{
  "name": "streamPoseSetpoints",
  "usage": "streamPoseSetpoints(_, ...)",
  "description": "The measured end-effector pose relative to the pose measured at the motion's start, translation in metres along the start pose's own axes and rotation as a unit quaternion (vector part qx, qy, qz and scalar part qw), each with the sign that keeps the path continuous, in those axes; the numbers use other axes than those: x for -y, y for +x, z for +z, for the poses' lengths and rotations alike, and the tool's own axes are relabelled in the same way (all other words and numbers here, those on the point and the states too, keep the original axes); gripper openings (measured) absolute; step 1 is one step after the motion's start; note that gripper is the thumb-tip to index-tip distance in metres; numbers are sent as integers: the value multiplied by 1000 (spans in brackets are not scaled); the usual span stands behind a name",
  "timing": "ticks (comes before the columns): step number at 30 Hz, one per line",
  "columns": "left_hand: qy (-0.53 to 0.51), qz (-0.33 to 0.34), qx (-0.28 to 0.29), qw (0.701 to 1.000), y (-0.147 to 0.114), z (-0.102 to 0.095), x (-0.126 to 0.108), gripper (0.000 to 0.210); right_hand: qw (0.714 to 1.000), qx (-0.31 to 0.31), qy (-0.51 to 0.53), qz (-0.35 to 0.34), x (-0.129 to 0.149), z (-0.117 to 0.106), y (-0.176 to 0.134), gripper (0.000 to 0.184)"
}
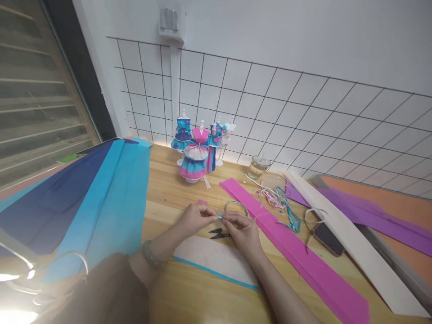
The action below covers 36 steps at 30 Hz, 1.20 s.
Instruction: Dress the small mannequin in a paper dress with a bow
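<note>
My left hand [195, 219] and my right hand [245, 233] meet above the table, fingertips pinched together. Between them is a small light-blue strip [220, 217], mostly covered by the fingers; its material is too small to tell. Just below the hands lie dark thread snips [218, 234]. A roll of tape [236, 205] rests behind my right hand. Nearer to me, under the wrists, a pale sheet with a blue edge [216, 261] lies flat. A small pink scrap [202, 202] shows beyond my left hand.
Mini dress forms in paper-like dresses [194, 157] stand at the back by a wire grid [270, 103]. A glass jar [259, 167], tangled strips [286, 211], a phone [329, 240] and a long pink strip [297, 256] lie rightward. Blue sheets [114, 202] cover the left.
</note>
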<state>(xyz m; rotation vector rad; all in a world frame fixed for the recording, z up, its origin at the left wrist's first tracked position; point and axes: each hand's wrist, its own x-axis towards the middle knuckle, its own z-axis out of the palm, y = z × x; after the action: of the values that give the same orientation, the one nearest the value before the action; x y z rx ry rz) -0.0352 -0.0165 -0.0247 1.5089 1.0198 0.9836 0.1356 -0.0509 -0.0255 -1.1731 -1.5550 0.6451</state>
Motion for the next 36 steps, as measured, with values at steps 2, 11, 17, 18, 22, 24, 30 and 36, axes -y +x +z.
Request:
streamPoseSetpoints(2,-9,3,2,1000,0,0,1,19,1000,2,3,6,0,0,0,11)
streamPoseSetpoints(11,-9,-2,26,1000,0,0,-1,34,995,10,38,90,3,2,-2,27)
streamPoseSetpoints(17,32,41,50,997,1,-1,5,22,997,14,47,65,1,2,-2,29)
streamPoseSetpoints(18,35,44,49,997,0,-1,5,21,997,17,45,62,0,2,-2,29)
streamPoseSetpoints(22,23,40,50,998,-2,0,1,20,996,48,57,56,-5,5,-4,36)
streamPoseSetpoints(24,11,31,54,998,-3,1,-3,19,995,65,62,52,-6,6,-5,41)
streamPoseSetpoints(30,40,44,56,997,-4,3,-1,18,992,81,73,68,-5,5,-6,39)
streamPoseSetpoints(36,72,52,47,995,-4,1,0,18,983,54,135,109,2,3,-3,40)
